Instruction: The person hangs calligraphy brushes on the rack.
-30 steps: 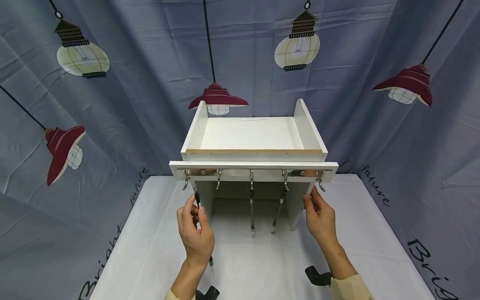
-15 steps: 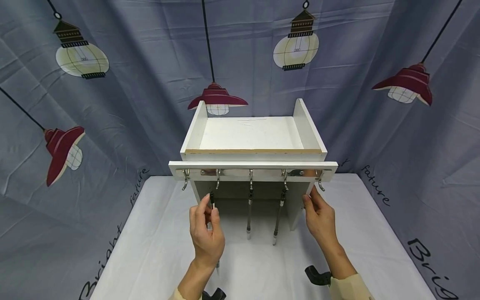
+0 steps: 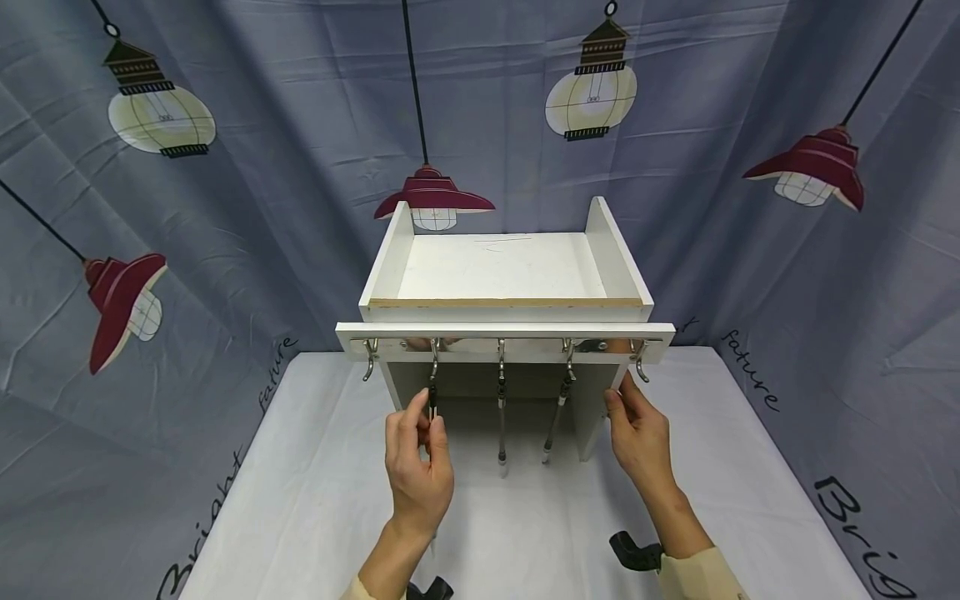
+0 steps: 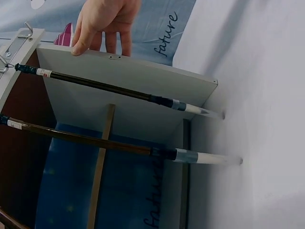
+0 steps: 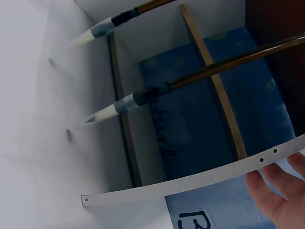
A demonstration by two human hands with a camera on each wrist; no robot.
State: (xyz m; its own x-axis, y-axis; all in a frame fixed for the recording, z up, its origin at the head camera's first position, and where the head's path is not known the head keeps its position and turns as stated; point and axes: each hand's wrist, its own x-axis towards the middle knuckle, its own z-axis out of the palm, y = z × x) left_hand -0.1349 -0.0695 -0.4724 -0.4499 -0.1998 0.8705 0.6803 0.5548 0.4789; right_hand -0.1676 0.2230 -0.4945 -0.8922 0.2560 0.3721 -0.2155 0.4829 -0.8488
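Note:
My left hand pinches the dark top end of a calligraphy brush just under the second hook from the left. The brush hangs down behind the hand, mostly hidden by it. Two more brushes dangle from hooks to the right, a middle brush and a right brush; their white bristle tips show in the left wrist view. My right hand holds the front edge of the right side panel of the white wooden shelf, fingers behind it and thumb in front.
The shelf has an open tray on top. At the rail's two ends, a left hook and a right hook carry nothing. A white cloth covers the table, and a lamp-patterned curtain surrounds it.
My left hand has moved right with its brush, from beside the leftmost hook to under the second one. The hanging brushes swing slightly. My right hand stays on the panel.

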